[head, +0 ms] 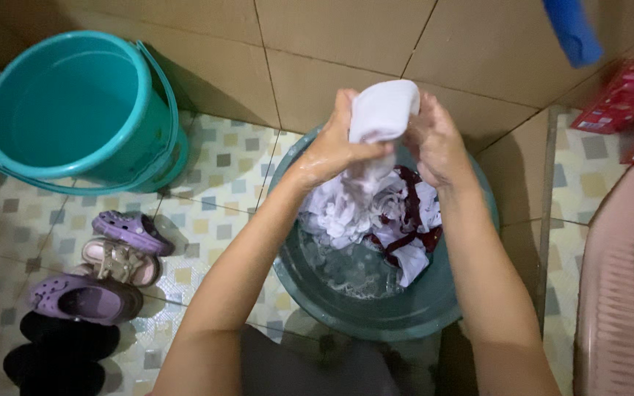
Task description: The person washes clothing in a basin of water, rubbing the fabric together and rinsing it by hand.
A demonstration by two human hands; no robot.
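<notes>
Gripping a wet white cloth from both sides, the left hand and right hand are closing tightly around it above a round grey-green plastic basin. The bunched fabric is trailing down into soapy water, joining white and dark red laundry. A smooth teal bucket is standing on the patterned tile floor beside purple clogs.

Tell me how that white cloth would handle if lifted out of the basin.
The white cloth is bunched in both hands and droops below them, so probably floppy. It trails into sudsy water in the basin, so likely heavy, dripping and somewhat slippery.
</notes>
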